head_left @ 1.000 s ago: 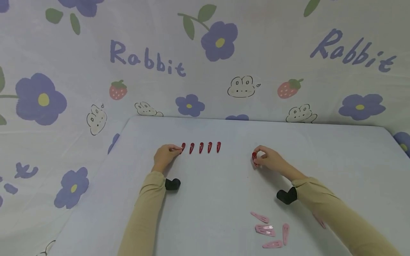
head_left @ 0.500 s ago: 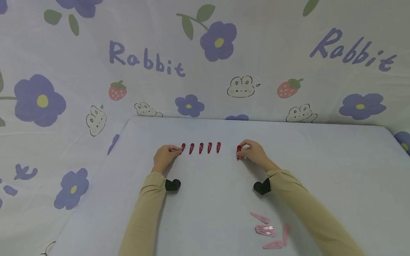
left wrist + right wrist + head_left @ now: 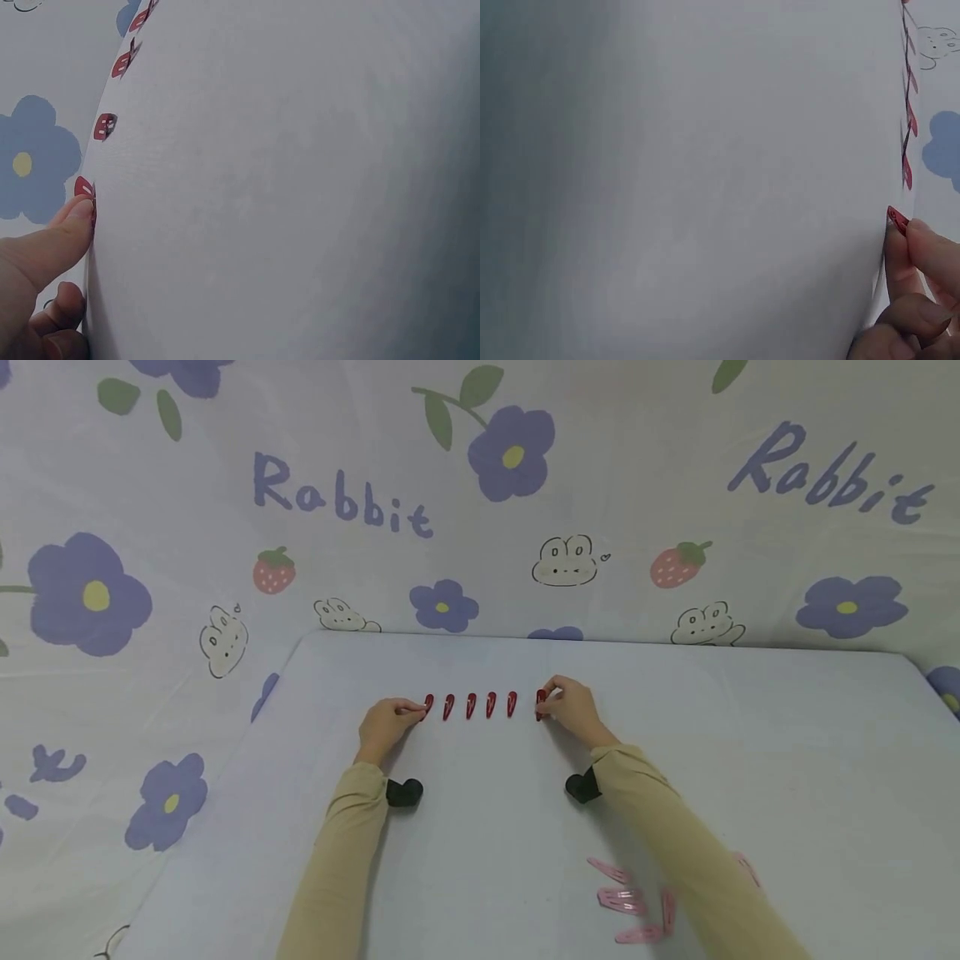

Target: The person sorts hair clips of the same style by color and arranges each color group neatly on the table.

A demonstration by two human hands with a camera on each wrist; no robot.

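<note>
Several red snap hair clips stand in a row across the white table, such as the middle one [image 3: 471, 706]. At the row's left end my left hand [image 3: 386, 727] pinches a red hair clip [image 3: 84, 187] between thumb and finger. My right hand [image 3: 573, 708] pinches another red hair clip [image 3: 540, 704] just beyond the row's right end, a gap away from the nearest clip [image 3: 512, 704]. In the right wrist view, thumb and finger hold that clip by one end, its tip pointing out from the fingers [image 3: 922, 244].
Pink hair clips lie at the table's near right, among them a wide one [image 3: 621, 900] and one partly behind the right sleeve [image 3: 748, 868]. A cloth printed with flowers and rabbits [image 3: 566, 560] rises behind the white table [image 3: 480, 827].
My right hand has moved left and slightly away from me with its red clip, up to the row's right end. The left hand stays at the leftmost clip.
</note>
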